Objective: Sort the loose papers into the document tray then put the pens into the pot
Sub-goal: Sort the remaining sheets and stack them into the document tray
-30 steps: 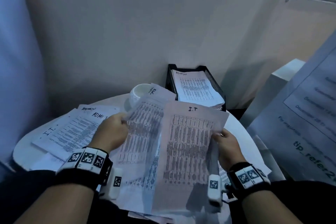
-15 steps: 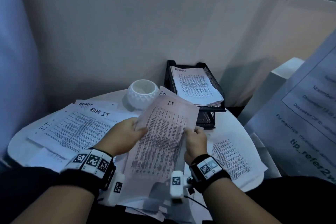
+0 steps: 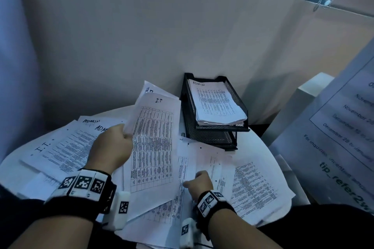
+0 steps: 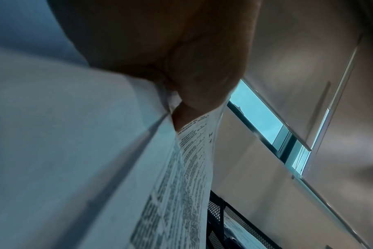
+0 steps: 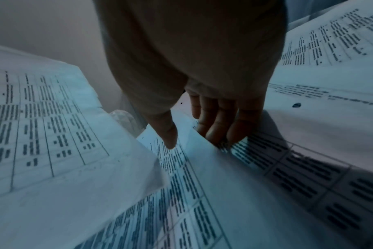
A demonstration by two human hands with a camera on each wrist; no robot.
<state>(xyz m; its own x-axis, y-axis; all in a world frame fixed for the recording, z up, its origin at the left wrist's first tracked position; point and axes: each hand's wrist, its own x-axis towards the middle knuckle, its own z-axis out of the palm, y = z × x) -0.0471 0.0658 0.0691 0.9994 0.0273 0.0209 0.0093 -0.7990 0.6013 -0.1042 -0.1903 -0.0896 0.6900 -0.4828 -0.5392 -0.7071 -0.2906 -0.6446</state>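
The right hand (image 3: 199, 183) has let go of the I.T. sheet (image 3: 153, 143) and now slides straight fingers (image 5: 215, 121) under loose papers (image 3: 253, 184) at 5 o'clock; the left hand (image 3: 110, 147) alone pinches the sheet, document tray (image 3: 212, 133) at 1 o'clock, so sorting is far from finished.

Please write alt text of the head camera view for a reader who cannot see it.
The left hand holds up printed sheets, the front one marked "I.T", over a round table strewn with papers. The right hand reaches into the papers below; a black mesh tray behind holds an "ADMIN" stack.
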